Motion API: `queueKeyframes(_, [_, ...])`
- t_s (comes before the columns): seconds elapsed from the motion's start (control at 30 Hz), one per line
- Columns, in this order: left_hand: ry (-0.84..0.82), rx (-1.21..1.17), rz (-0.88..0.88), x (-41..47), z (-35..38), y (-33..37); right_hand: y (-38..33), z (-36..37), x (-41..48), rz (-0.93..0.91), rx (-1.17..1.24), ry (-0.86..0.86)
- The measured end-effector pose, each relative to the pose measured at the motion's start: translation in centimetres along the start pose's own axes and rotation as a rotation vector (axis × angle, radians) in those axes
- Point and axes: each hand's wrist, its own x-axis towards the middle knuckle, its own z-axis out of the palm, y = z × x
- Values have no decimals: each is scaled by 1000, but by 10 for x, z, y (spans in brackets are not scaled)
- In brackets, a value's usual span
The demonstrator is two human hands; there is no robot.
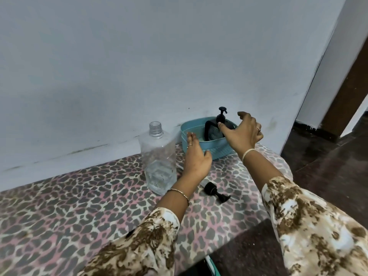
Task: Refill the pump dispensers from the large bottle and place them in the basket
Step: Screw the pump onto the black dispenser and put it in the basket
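Fingers (244, 115) of the right hand (244, 134) are spread loosely over the pump dispenser (212, 130) standing in the basket (221, 150), nothing gripped; the left hand (196, 158) is held straight-fingered beside its wall. The uncapped large bottle (158, 156) nearby could be toppled by that wrist.

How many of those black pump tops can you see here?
2. One pump top is fitted on the dark dispenser standing in the blue basket; the other lies loose on the leopard-print cloth, in front of the basket. The basket's wall could hide more.
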Motion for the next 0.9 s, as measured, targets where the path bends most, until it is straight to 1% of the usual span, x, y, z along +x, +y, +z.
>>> queueKeyframes(0.1, [-14,-66,27,-21,-7,11,-4,-12,-29,-81,63,-6])
queueKeyframes(0.23, [52,-271,-12,-56,-24,11,-12,-26,-80,-178,158,-32])
queueKeyframes(0.3, [97,-326,-33,-75,-35,5,-17,-29,-107,-240,203,-60])
queueKeyframes(0.47, [244,-325,-91,-116,-66,-28,-37,-25,-165,-401,277,-176])
queueKeyframes(0.6, [369,-295,-158,-141,-95,-64,-62,-17,-201,-459,339,-278])
queueKeyframes(0.7, [458,-283,-218,-159,-122,-93,-77,-3,-229,-482,311,-371])
queueKeyframes(0.9, [649,-232,-369,-190,-182,-150,-102,38,-278,-511,219,-639])
